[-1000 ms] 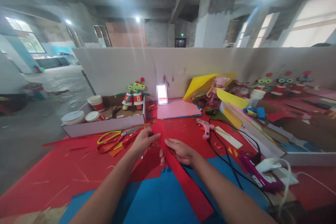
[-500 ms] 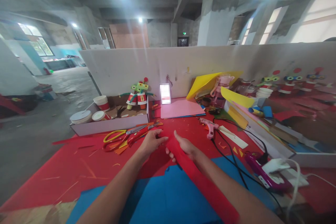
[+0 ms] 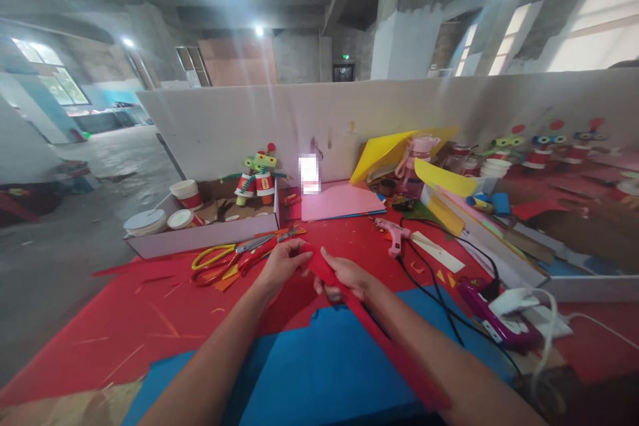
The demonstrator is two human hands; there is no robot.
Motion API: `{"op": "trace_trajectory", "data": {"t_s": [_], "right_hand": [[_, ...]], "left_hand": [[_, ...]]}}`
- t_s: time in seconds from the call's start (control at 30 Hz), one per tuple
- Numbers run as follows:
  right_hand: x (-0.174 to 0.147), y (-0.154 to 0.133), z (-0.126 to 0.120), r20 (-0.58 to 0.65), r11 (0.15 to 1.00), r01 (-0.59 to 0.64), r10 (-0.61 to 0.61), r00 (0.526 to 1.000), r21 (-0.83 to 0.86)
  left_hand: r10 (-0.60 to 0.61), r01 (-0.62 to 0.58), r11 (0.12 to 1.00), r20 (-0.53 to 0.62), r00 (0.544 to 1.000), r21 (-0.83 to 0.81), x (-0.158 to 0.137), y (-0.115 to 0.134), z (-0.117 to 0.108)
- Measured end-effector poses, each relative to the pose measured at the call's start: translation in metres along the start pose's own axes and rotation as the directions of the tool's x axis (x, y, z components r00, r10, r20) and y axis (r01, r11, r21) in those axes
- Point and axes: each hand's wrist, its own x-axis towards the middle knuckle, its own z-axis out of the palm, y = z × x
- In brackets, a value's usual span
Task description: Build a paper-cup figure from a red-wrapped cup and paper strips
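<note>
A long red paper strip (image 3: 382, 336) runs from between my hands down along my right forearm, its lower end near the bottom edge of the view. My right hand (image 3: 349, 277) is closed round the strip close to its upper end, the thumb on top. Thumb and fingers of my left hand (image 3: 283, 267) pinch the strip's far tip. Beneath both forearms lies a blue sheet (image 3: 299, 373) on the red-covered table (image 3: 170, 319). Yellow-handled scissors (image 3: 214, 254) and a red-handled pair (image 3: 254, 258) rest just left of my left hand.
A pink glue gun (image 3: 396, 234) with a black cable lies to the right, near a purple power strip (image 3: 499, 319). Behind are pink sheets (image 3: 344, 201). At left stands a shallow box (image 3: 210, 239) with paper cups and cup-bodied robot figures (image 3: 262, 180); another box (image 3: 492, 246) is at right.
My left fingers have closed on the strip's tip, where they were apart before. The strip has turned more edge-on, and the camera view has shifted slightly.
</note>
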Motion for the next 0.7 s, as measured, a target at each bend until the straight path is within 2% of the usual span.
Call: {"op": "trace_trajectory", "data": {"t_s": [0.23,0.4,0.5,0.7], "right_hand": [[0.001,0.006,-0.003,0.041,0.986,0.147,-0.145,0.989,-0.076],[-0.002,0.004,0.006,-0.06,0.996,0.084,-0.085,0.995,-0.017],[-0.004,0.002,0.009,-0.07,0.997,0.075,-0.074,0.995,0.012],[-0.008,0.002,0.005,-0.026,0.985,0.118,-0.122,0.992,-0.126]], "left_hand": [[0.045,-0.038,0.988,0.047,0.998,-0.148,0.001,0.001,-0.006],[0.094,-0.094,0.995,-0.007,0.996,-0.04,-0.001,0.003,0.0],[0.088,-0.087,0.996,-0.021,0.996,0.012,-0.002,0.005,0.002],[0.02,-0.01,0.984,-0.052,0.998,0.179,0.001,0.003,-0.01]]}}
